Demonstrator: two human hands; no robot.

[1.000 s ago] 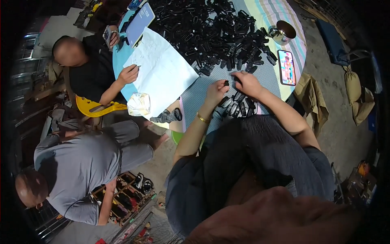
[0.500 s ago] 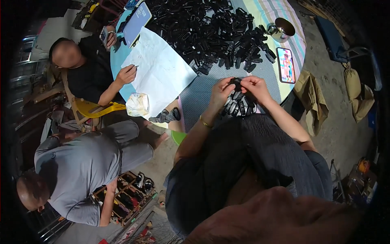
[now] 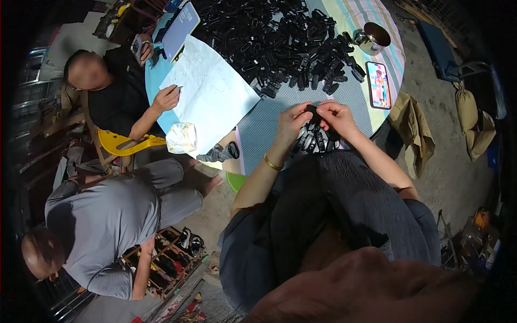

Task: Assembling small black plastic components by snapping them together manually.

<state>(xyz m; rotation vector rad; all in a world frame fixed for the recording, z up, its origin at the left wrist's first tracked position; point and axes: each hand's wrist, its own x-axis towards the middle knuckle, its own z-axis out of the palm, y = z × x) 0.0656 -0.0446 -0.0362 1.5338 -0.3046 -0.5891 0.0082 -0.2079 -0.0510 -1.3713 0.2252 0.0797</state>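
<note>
My left hand (image 3: pixel 292 119) and my right hand (image 3: pixel 336 117) meet at the near edge of the round table, fingers pinched on a small black plastic part (image 3: pixel 312 111). Its exact kind is too small to make out, and my fingertips cover much of it. Just below my hands lies a cluster of finished-looking black and silvery parts (image 3: pixel 316 139), close to my lap. Beyond them, a big heap of similar black plastic pieces (image 3: pixel 280 46) covers the far part of the table.
A phone with a lit screen (image 3: pixel 378 85) and a metal cup (image 3: pixel 372 39) stand at the right. Left lie a large white sheet (image 3: pixel 207 81), a spiral notebook (image 3: pixel 181 31) and a wrapped packet (image 3: pixel 181 138). One person writes at the left; another (image 3: pixel 107 215) sits nearer.
Both my hands stay at nearly the same spot, with the fingers shifting slightly around the black part. The person at the left still holds a pen to the sheet.
</note>
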